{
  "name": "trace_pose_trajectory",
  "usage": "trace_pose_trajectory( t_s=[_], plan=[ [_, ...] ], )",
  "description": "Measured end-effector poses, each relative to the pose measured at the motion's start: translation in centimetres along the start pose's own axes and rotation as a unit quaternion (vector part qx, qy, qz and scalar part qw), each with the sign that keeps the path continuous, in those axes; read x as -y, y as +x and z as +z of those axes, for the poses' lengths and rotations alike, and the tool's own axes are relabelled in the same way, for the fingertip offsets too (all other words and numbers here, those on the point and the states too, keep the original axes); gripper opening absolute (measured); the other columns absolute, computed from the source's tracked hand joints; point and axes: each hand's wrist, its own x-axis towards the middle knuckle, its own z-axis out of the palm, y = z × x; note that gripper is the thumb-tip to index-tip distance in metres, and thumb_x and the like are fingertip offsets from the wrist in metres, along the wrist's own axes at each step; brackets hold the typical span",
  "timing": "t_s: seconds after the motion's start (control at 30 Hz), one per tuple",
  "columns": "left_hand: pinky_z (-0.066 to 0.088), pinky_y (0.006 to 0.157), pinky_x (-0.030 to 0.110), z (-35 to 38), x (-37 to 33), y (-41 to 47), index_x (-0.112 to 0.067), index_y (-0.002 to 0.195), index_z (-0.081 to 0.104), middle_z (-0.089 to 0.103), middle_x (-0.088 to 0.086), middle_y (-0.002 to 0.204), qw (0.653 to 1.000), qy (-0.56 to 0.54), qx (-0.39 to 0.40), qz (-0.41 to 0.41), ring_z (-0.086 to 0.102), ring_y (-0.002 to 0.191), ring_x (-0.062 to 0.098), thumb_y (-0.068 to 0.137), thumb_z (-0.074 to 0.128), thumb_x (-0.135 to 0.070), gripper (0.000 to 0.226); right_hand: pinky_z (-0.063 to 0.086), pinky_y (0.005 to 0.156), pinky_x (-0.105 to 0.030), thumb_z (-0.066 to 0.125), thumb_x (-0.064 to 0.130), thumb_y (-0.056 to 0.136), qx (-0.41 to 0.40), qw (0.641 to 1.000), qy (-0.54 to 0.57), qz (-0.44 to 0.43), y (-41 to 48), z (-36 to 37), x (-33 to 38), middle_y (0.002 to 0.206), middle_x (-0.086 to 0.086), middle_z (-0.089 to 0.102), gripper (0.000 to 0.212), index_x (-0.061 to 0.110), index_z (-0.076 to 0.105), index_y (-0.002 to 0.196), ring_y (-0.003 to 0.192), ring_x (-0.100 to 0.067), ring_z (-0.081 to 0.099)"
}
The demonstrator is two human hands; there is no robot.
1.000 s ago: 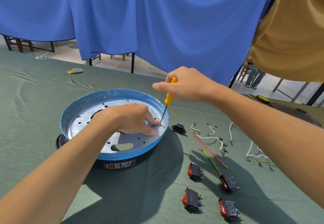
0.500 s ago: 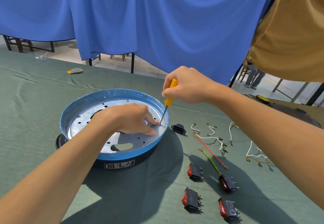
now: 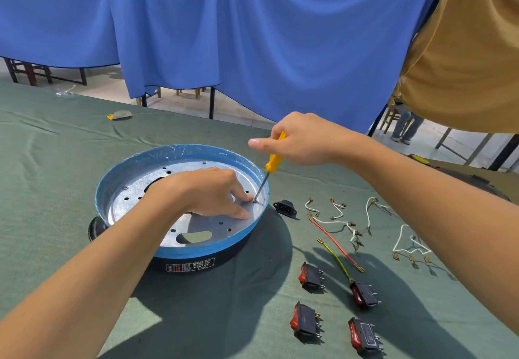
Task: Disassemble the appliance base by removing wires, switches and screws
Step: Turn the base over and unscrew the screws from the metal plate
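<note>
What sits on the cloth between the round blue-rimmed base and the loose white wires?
A small black power socket lies there, between the base and the white wires, as the head view shows.

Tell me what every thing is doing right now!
Right hand: grips the screwdriver.
Screwdriver: tilted, tip on a screw.
Left hand: presses down inside the appliance base.
Rocker switches: four, loose on the cloth.
Wires: loose on the cloth.
Power socket: loose beside the base.
</note>
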Motion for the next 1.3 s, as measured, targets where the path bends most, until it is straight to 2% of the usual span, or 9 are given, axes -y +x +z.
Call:
trace_pose_trajectory(
  t_s=[0.17, 0.33, 0.5, 0.67, 0.83, 0.9, 1.0, 1.17, 1.3],
  plan=[
    [0.049, 0.087, 0.039, -0.04, -0.14, -0.14, -0.043, 0.13, 0.057, 0.055, -0.007, 0.11, 1.0, 0.0, 0.004, -0.005, 0.051, 0.099, 0.019, 0.092, 0.052, -0.055, 0.04, 0.032, 0.051, -0.021, 0.066, 0.035, 0.085, 0.005, 1.0, 0.027, -0.011, -0.05, -0.24, 0.05, 0.069, 0.013, 0.053, 0.009, 0.027, 0.066, 0.08, 0.063, -0.004, 0.048],
    [0.048, 0.085, 0.038, -0.01, -0.09, -0.16, -0.043, 0.129, 0.059, 0.054, -0.007, 0.109, 1.0, -0.004, -0.001, -0.003, 0.05, 0.097, 0.018, 0.092, 0.051, -0.055, 0.039, 0.03, 0.051, -0.028, 0.055, 0.054, 0.091, -0.026, 1.0, -0.001, 0.016, 0.24, 0.31, 0.1, 0.06, -0.001, 0.045, 0.051, 0.005, 0.064, 0.077, 0.057, -0.016, 0.04],
    [0.048, 0.084, 0.038, 0.05, 0.05, -0.02, -0.043, 0.13, 0.057, 0.051, -0.009, 0.105, 1.0, 0.0, -0.001, -0.002, 0.049, 0.097, 0.018, 0.092, 0.052, -0.056, 0.041, 0.031, 0.051, -0.021, 0.066, 0.034, 0.086, -0.01, 0.999, 0.027, -0.018, -0.04, -0.01, 0.03, 0.07, 0.014, 0.052, 0.009, 0.026, 0.065, 0.082, 0.064, -0.003, 0.048],
    [0.045, 0.089, 0.037, 0.08, 0.13, 0.0, -0.044, 0.132, 0.056, 0.053, -0.01, 0.12, 1.0, 0.004, -0.004, -0.007, 0.046, 0.101, 0.016, 0.091, 0.052, -0.057, 0.043, 0.032, 0.051, -0.029, 0.055, 0.053, 0.091, -0.013, 0.999, -0.04, -0.014, 0.18, 0.08, 0.33, 0.065, -0.002, 0.051, 0.049, 0.006, 0.066, 0.084, 0.06, -0.015, 0.043],
    [0.046, 0.093, 0.04, 0.11, 0.22, 0.04, -0.045, 0.134, 0.053, 0.051, -0.01, 0.134, 1.0, 0.004, -0.001, -0.013, 0.047, 0.11, 0.018, 0.091, 0.053, -0.058, 0.045, 0.033, 0.053, -0.022, 0.066, 0.034, 0.087, 0.002, 0.999, 0.006, -0.035, 0.05, -0.18, 0.52, 0.076, 0.013, 0.053, 0.009, 0.03, 0.061, 0.08, 0.07, -0.005, 0.05],
    [0.046, 0.092, 0.04, 0.16, 0.25, 0.04, -0.046, 0.133, 0.053, 0.052, -0.01, 0.132, 1.0, 0.007, -0.004, -0.011, 0.047, 0.107, 0.018, 0.091, 0.053, -0.058, 0.044, 0.033, 0.053, -0.023, 0.063, 0.04, 0.088, 0.01, 1.0, -0.008, -0.025, 0.09, -0.14, 0.63, 0.075, 0.012, 0.053, 0.015, 0.028, 0.062, 0.08, 0.07, -0.007, 0.05],
    [0.047, 0.09, 0.039, 0.18, 0.25, 0.09, -0.046, 0.132, 0.054, 0.053, -0.01, 0.13, 1.0, 0.008, -0.005, -0.011, 0.047, 0.105, 0.017, 0.091, 0.053, -0.058, 0.043, 0.031, 0.051, -0.027, 0.054, 0.054, 0.092, -0.006, 1.0, -0.017, -0.01, 0.21, -0.07, 0.59, 0.06, 0.002, 0.047, 0.046, 0.011, 0.067, 0.08, 0.058, -0.014, 0.043],
    [0.048, 0.093, 0.042, 0.17, 0.3, 0.15, -0.046, 0.132, 0.054, 0.053, -0.009, 0.132, 1.0, 0.01, -0.004, -0.013, 0.049, 0.109, 0.019, 0.09, 0.052, -0.059, 0.044, 0.033, 0.053, -0.022, 0.062, 0.031, 0.087, -0.011, 0.999, 0.019, -0.03, -0.08, 0.05, 0.46, 0.073, 0.014, 0.053, 0.008, 0.025, 0.067, 0.084, 0.066, -0.005, 0.049],
    [0.049, 0.09, 0.042, 0.27, 0.4, 0.24, -0.047, 0.13, 0.056, 0.054, -0.009, 0.13, 1.0, 0.011, -0.008, -0.012, 0.05, 0.106, 0.019, 0.09, 0.053, -0.059, 0.043, 0.033, 0.052, -0.022, 0.064, 0.043, 0.087, 0.004, 1.0, 0.018, -0.014, -0.13, -0.02, 0.34, 0.071, 0.013, 0.054, 0.019, 0.025, 0.067, 0.084, 0.065, -0.007, 0.05]
  ],
)
